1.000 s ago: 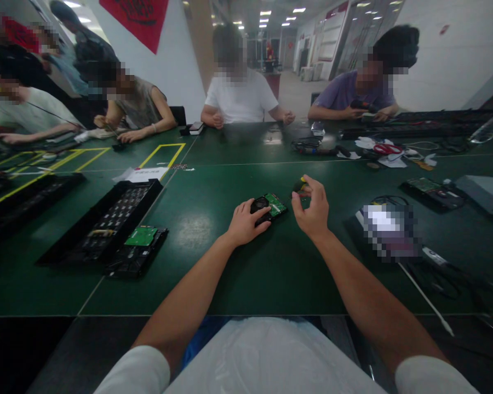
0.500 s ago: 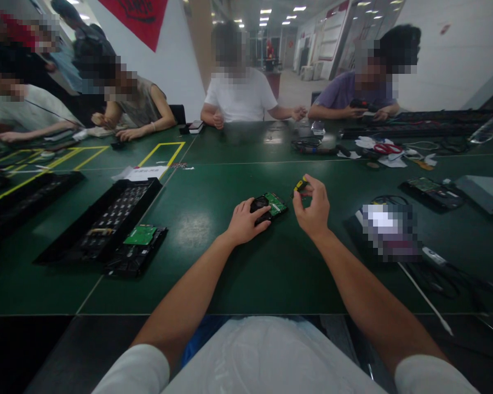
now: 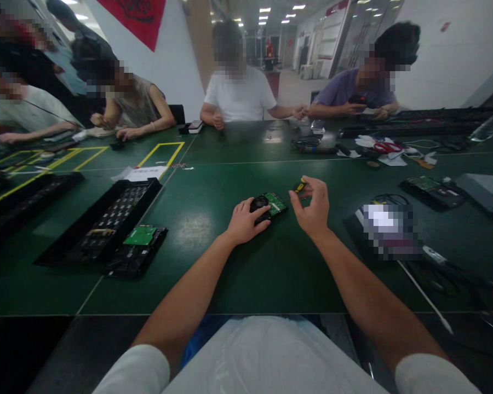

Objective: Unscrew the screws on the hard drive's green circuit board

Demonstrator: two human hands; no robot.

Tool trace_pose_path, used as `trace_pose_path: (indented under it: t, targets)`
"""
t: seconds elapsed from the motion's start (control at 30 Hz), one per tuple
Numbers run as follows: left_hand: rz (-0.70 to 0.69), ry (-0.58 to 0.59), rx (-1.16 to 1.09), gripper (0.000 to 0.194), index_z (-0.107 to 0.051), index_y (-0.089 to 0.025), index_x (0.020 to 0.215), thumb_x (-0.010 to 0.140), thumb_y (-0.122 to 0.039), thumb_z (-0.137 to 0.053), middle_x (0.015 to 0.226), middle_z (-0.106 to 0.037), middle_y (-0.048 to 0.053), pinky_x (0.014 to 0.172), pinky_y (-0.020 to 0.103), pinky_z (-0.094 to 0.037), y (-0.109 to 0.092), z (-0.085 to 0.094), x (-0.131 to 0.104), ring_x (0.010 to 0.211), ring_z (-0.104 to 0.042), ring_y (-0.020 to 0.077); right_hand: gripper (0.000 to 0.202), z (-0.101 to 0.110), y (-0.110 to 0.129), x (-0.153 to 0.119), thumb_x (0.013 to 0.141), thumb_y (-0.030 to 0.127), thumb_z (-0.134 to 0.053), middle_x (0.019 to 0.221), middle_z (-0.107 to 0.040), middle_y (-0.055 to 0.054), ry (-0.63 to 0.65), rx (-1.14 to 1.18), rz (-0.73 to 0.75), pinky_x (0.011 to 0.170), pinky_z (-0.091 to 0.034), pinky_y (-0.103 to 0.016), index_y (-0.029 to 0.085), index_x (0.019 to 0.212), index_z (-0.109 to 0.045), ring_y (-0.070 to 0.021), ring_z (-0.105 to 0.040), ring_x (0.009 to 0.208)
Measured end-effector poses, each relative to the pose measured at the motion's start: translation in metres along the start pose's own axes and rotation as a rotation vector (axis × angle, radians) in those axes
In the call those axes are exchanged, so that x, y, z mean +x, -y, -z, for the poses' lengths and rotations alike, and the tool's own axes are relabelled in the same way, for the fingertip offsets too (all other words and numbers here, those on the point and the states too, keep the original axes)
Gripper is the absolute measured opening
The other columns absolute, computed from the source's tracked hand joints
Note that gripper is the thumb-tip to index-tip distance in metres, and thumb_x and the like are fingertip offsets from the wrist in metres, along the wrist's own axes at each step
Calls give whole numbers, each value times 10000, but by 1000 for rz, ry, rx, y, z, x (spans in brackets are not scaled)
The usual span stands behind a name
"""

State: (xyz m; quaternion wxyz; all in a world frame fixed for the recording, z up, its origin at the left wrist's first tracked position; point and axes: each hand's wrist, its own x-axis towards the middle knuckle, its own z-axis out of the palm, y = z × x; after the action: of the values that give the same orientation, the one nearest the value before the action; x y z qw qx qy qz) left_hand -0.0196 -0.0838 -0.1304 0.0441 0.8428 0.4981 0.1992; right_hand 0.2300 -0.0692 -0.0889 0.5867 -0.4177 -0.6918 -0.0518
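Observation:
A hard drive (image 3: pixel 276 203) lies on the green table with its green circuit board facing up. My left hand (image 3: pixel 246 223) grips it from the left, fingers across its dark top and thumb along the near side. Just to the right, apart from the drive, my right hand (image 3: pixel 314 207) is raised over the table. Thumb and fingertips pinch a small yellow-and-black screwdriver (image 3: pixel 299 186) by its handle. I cannot make out its shaft clearly.
Left of me, a long black tray (image 3: pixel 123 213) stands beside another drive in a black caddy (image 3: pixel 142 243). On the right are cables (image 3: pixel 447 273), a pixelated box (image 3: pixel 388 232) and a further drive (image 3: pixel 431 191). Several people sit across the table.
My right hand has shifted very slightly left, and the screwdriver has turned a little in its fingers. My left hand and the hard drive stay in place.

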Motion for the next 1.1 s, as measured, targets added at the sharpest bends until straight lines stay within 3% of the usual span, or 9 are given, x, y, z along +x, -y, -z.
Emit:
trace_pose_path:
  t: [0.17,0.37,0.57,0.83,0.93,1.1]
  targets:
    - [-1,2,0,568,-592,-404,1544,1007,-580,-655,1662,-380,115,1222,606,-345,0,0,0,1530,-359,412,514,-2,0,-1,1023,329,-599,1394,-605,-147,3,48,-14,886,-662,-474,271,1522,-489,-273,-705,1081]
    - [-3,-12,-6,562,-594,-398,1544,1011,-567,-653,1659,-377,123,1221,610,-343,0,-1,-1,1525,-365,414,524,-2,-3,-2,992,363,-678,1369,-620,-128,-11,17,-15,805,-675,-440,289,1481,-507,-254,-718,1014]
    - [-4,-6,-3,563,-593,-406,1542,1007,-567,-661,1657,-375,118,1224,603,-343,1,-1,0,1531,-358,406,523,-3,-1,-2,1019,285,-612,1371,-661,-127,-3,39,-16,908,-664,-470,281,1520,-458,-250,-740,1024]
    - [-1,-10,-9,567,-594,-409,1542,1002,-569,-665,1661,-373,108,1217,609,-350,1,-2,0,1520,-362,411,514,-3,-3,-2,995,300,-655,1356,-643,-132,-13,3,32,856,-673,-479,283,1485,-500,-288,-706,1118]
    - [-3,-11,-7,568,-594,-409,1541,1001,-569,-669,1660,-378,106,1218,607,-350,1,-2,0,1524,-359,410,534,-4,-3,-3,1001,261,-620,1376,-631,-141,-13,56,5,886,-670,-480,270,1511,-465,-270,-714,1092]
    - [0,-6,-3,575,-588,-396,1549,1004,-564,-666,1665,-381,120,1223,611,-340,0,-2,1,1532,-357,408,530,-3,-1,-1,976,334,-690,1327,-630,-119,-17,17,16,820,-671,-458,291,1470,-504,-266,-693,1051]
